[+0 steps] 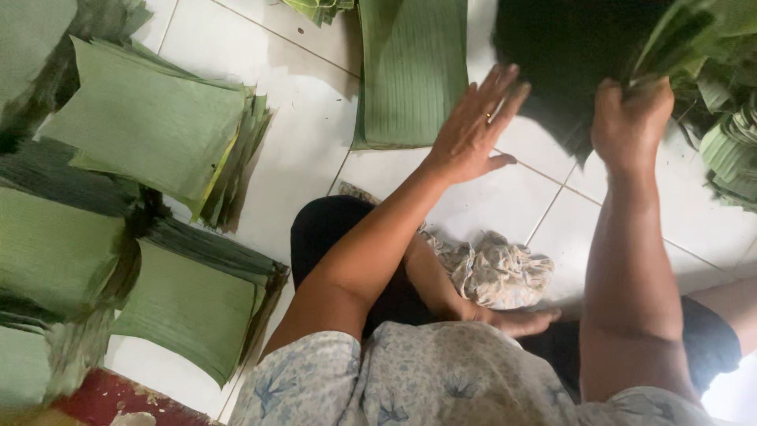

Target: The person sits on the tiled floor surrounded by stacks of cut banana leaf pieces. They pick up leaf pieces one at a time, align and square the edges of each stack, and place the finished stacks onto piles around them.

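Note:
I sit on a white tiled floor (pixel 300 150) with banana leaves around me. My left hand (pixel 473 126) is open, fingers spread, hovering at the right edge of a flat cut banana leaf sheet (pixel 410 71) and beside a dark green leaf (pixel 552 63). My right hand (pixel 631 122) is closed on the edge of that dark green leaf, gripping it together with folded lighter leaf strips at the upper right. A ring shows on my left hand.
Stacks of cut leaf sheets (pixel 150 126) lie to the left, more below them (pixel 189 308). A crumpled pale cloth (pixel 497 272) rests by my foot (pixel 516 319). Folded leaf bundles (pixel 733 150) pile at the right edge.

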